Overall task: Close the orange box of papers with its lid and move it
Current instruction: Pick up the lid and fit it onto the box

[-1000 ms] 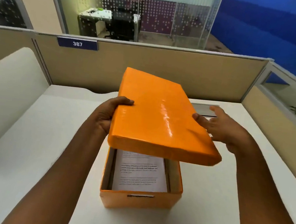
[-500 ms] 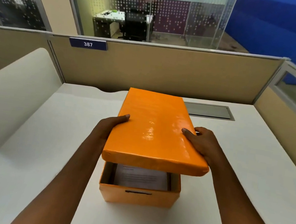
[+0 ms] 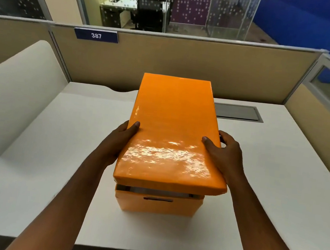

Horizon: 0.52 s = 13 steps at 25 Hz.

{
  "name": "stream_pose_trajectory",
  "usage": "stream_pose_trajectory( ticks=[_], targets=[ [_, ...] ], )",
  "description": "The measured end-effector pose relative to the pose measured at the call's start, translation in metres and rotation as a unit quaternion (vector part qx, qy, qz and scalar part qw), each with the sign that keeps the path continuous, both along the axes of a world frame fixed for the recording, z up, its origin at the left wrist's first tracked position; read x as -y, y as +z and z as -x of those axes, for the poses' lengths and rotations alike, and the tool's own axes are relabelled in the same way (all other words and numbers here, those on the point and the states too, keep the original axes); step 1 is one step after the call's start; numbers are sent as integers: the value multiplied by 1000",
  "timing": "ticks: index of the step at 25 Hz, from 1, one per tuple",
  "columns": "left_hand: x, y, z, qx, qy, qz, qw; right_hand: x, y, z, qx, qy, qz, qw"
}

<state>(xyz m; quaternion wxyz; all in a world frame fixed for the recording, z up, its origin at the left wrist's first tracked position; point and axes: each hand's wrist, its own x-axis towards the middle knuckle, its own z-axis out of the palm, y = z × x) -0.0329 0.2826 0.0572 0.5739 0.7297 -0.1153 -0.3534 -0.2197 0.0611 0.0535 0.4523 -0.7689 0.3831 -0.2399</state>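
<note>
The orange box (image 3: 157,204) stands on the white desk (image 3: 266,190) right in front of me, with a dark handle slot in its near wall. The glossy orange lid (image 3: 171,134) lies flat just above it, and a thin gap at the near edge still shows a strip of the papers (image 3: 159,192) inside. My left hand (image 3: 119,139) grips the lid's left edge, thumb on top. My right hand (image 3: 222,153) grips its right edge the same way.
Beige cubicle partitions (image 3: 188,65) close off the desk at the back and right, with a sign reading 387. A grey cable hatch (image 3: 237,111) is set into the desk behind the box. A cream curved panel (image 3: 15,88) rises on the left.
Both hands have lowered the lid from a tilted position well above the box to nearly flat on its rim. The papers, plainly visible before, are now almost fully covered.
</note>
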Motion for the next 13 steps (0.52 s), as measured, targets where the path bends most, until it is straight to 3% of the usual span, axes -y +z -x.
stream_pose_trajectory(
  ticks=[13],
  targets=[
    [-22,-67,22,42,76,-8,996,-37,-71,16,16,-23,11,1000]
  ],
)
